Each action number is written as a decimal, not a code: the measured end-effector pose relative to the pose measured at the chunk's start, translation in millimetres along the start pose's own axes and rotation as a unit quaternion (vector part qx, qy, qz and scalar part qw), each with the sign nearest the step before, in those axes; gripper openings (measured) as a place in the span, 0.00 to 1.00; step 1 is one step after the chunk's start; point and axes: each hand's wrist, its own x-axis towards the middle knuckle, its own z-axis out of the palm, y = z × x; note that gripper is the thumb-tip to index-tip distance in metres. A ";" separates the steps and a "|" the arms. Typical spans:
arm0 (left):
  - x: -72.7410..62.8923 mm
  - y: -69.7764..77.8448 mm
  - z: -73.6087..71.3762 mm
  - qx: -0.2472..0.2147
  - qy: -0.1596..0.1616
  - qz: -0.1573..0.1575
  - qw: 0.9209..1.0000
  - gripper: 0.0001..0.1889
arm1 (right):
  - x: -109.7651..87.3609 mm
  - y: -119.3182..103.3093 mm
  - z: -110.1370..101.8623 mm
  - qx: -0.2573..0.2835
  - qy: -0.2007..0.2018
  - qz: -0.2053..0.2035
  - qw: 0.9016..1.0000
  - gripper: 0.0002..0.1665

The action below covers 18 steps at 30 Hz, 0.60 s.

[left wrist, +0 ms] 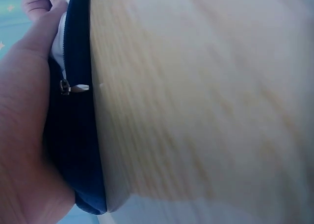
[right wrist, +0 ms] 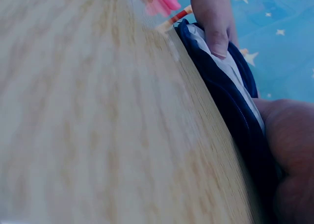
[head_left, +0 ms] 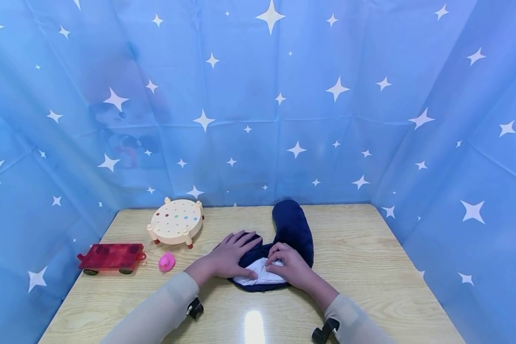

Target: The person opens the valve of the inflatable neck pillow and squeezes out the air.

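A navy U-shaped neck pillow [head_left: 294, 224] lies on the wooden table, its zipper opened along the near side and white inner fabric [head_left: 258, 273] showing in the gap. My left hand [head_left: 225, 255] rests over the pillow's left part with fingers spread and straight, thumb lying on the white fabric. With curled fingers and thumb, my right hand [head_left: 294, 267] pinches the white fabric at the right end of the opening. In the left wrist view the zipper pull [left wrist: 76, 88] hangs at the end of the zip, below the left thumb.
Left of the pillow stand a cream round pegged toy [head_left: 176, 220] on short legs, a small pink rubber duck [head_left: 166, 262] and a translucent red toy wagon [head_left: 112, 258]. A blue star-patterned curtain [head_left: 258, 105] surrounds the table [head_left: 361, 248] at the back and sides.
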 end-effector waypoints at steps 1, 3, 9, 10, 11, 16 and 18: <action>0.2 -0.1 0.6 0.003 -0.001 0.000 1.000 0.58 | -0.1 0.1 0.0 0.000 0.000 0.001 1.000 0.07; 0.7 -0.2 1.4 0.006 -0.002 -0.002 1.000 0.58 | -0.2 0.4 0.2 0.000 0.000 0.004 1.000 0.07; 1.2 0.5 1.9 0.010 -0.006 -0.008 1.000 0.58 | -0.3 -0.6 -0.3 0.001 -0.002 0.010 1.000 0.07; 1.1 0.7 1.9 0.010 -0.008 -0.010 1.000 0.58 | -0.3 -0.8 -0.3 0.001 -0.002 0.010 1.000 0.07; 1.0 1.0 2.0 0.010 -0.009 -0.010 1.000 0.58 | -0.3 -0.9 -0.3 0.000 -0.002 0.010 1.000 0.06; 1.2 1.6 2.5 0.017 -0.013 -0.011 1.000 0.57 | 0.2 -0.5 0.2 0.000 -0.002 0.011 1.000 0.08; 1.4 1.8 2.9 0.022 -0.013 -0.010 1.000 0.56 | 0.2 0.0 0.5 0.000 -0.002 0.011 1.000 0.09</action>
